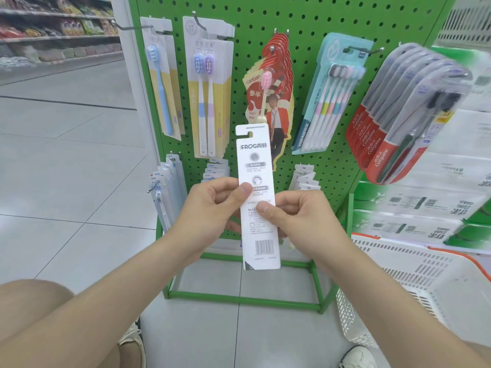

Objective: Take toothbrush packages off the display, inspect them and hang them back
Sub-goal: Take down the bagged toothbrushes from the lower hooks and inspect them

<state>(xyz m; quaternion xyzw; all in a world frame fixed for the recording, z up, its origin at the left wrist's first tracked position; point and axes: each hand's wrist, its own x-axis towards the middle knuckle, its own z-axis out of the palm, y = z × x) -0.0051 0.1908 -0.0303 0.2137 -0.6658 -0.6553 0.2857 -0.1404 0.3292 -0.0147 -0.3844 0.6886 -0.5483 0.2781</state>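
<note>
Midway, the left hand (pixel 212 205) and right hand (pixel 300 216) are both pinching a FROG toothbrush package (pixel 256 192) (printed back facing the camera), holding it upright before the green pegboard display (pixel 305 19). Inspecting is seemingly underway; rehanging is remaining.

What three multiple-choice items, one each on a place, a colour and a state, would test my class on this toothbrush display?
1. Where on the pegboard do the Colgate packs hang?
A upper right; B lower left; C bottom middle.
2. What colour is the pegboard?
A blue; B green; C red.
3. How is the white FROG package now?
A hanging freely; B dropped; C pinched upright between two hands.

Key:
1 A: they hang at the board's upper right edge.
2 B: the perforated panel and its frame are green.
3 C: the left hand and right hand each pinch it, thumb in front, barcode end down.
</note>
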